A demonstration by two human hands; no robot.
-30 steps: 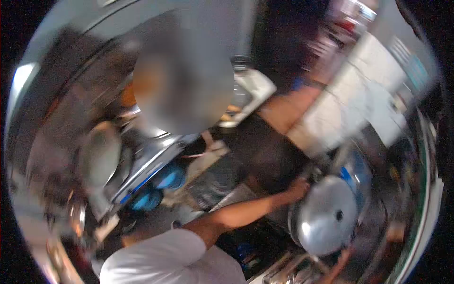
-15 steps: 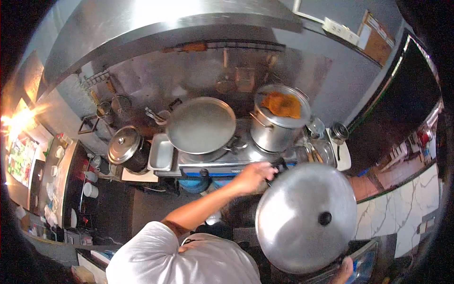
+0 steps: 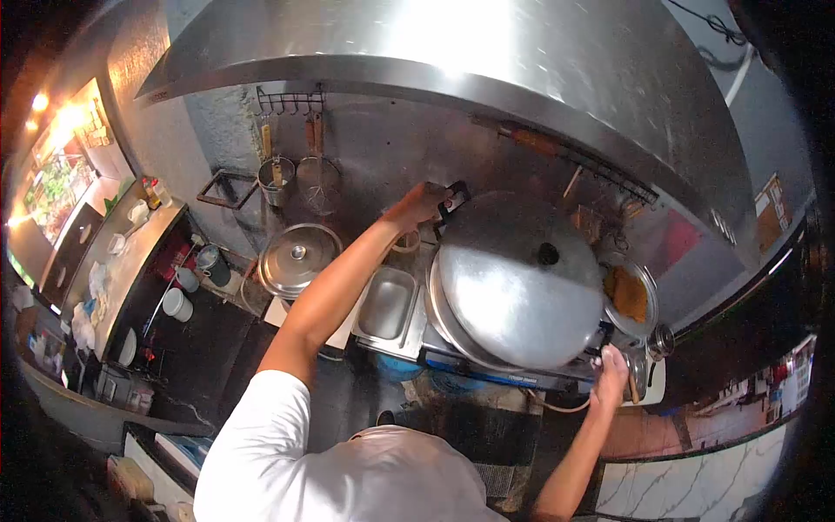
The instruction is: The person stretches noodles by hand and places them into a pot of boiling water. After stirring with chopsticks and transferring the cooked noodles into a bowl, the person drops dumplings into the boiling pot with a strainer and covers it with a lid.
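A wide, domed metal lid (image 3: 513, 304) with a black central knob lies over the large round pan (image 3: 437, 315), leaving the pan's left rim showing. At the lid's upper left edge, my left hand (image 3: 419, 205) is closed on a black side handle. My right hand (image 3: 611, 374) grips the lid's other black handle at the lower right. Whether the lid rests fully on the pan cannot be made out. Right of the lid stands a metal pot (image 3: 648, 283) with something orange on top, partly covered by the lid.
A lidded pot (image 3: 291, 257) and a rectangular steel tray (image 3: 386, 304) stand left of the pan. Ladles and a whisk (image 3: 317, 187) hang on the wall under the steel hood (image 3: 487, 74). A counter (image 3: 130, 261) runs along the far left.
The lid has moved from in front of the stove onto the large pan, carried by both hands. The view has turned, bringing the stove and left counter into different positions.
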